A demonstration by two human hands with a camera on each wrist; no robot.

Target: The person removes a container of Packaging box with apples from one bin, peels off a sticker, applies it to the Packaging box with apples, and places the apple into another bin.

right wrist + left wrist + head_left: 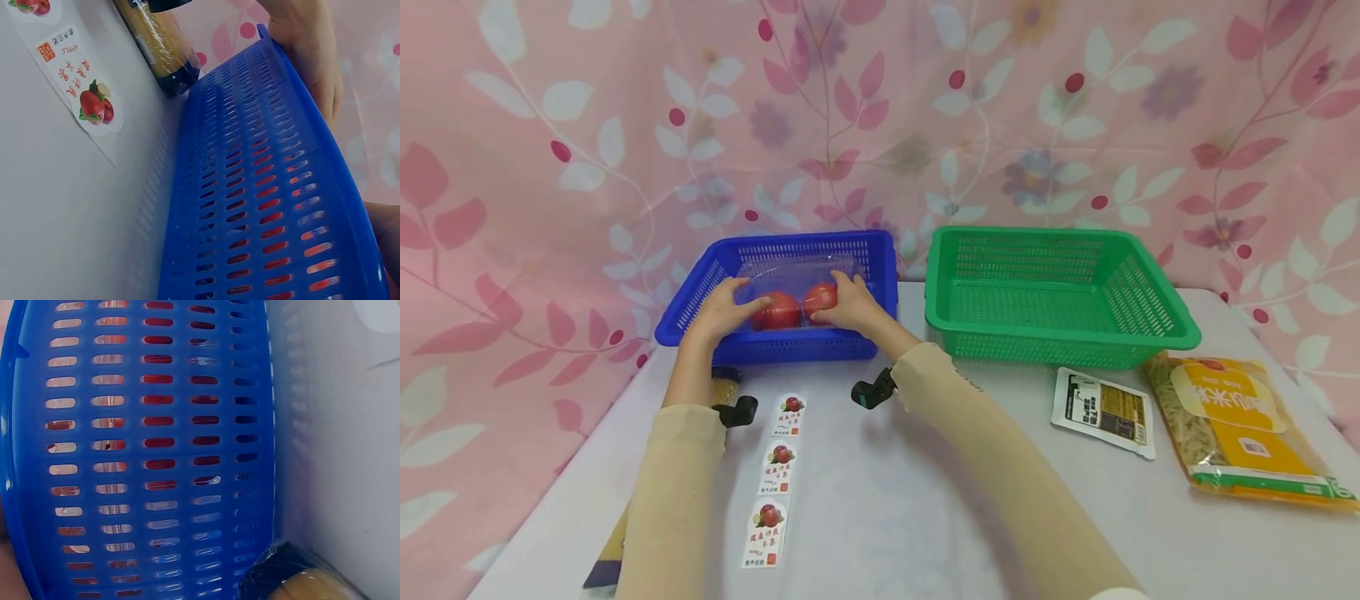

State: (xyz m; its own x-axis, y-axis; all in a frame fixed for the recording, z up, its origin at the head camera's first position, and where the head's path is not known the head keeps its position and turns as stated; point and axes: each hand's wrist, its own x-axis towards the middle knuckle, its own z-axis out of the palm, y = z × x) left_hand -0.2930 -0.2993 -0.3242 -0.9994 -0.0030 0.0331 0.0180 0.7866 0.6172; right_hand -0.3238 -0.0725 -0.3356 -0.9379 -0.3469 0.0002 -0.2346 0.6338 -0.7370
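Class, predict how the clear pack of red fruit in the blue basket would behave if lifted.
The clear pack would probably flex, since its plastic looks thin and see-through. Its glossy surface could be slippery. The two red fruits look round, so they might roll if tilted.

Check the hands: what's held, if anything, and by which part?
Seemingly the clear pack of red fruit, left hand at its left end, right hand at its right; how firmly can't be told.

From where I stand, the hands [722,310] [853,305] have room over the open top of the blue basket [805,349], but its walls bar the sides and the green basket [1037,308] stands near.
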